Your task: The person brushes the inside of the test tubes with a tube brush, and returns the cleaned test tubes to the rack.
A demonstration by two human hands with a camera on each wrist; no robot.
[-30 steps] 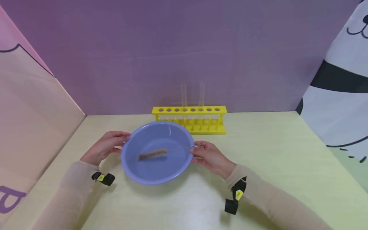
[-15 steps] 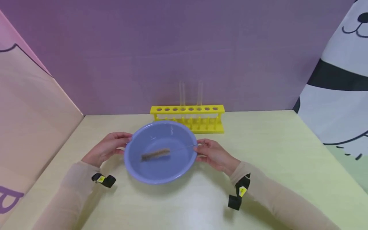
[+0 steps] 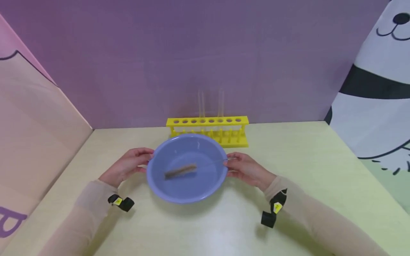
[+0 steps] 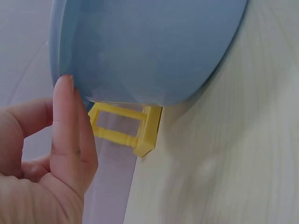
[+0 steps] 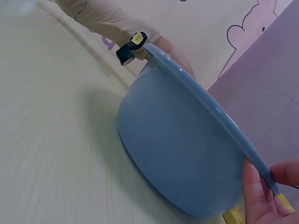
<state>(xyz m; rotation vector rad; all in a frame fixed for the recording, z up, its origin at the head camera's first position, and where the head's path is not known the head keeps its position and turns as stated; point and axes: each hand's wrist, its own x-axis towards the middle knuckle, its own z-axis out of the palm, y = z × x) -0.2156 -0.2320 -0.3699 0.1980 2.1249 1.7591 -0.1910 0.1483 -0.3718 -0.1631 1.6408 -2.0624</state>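
Basin [image 3: 192,188]: gripped both sides now!
Left hand [image 3: 128,165]: pinching basin
Right hand [image 3: 251,171]: pinching too
Brush [image 3: 180,171]: inside, between hands

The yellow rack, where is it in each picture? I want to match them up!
Head: yellow rack near the middle, partly hidden by the blue basin.
Left wrist: a bit below centre, its end showing under the basin.
Right wrist: bottom right, just a small piece.
Shared landmark: the blue basin, in all three.
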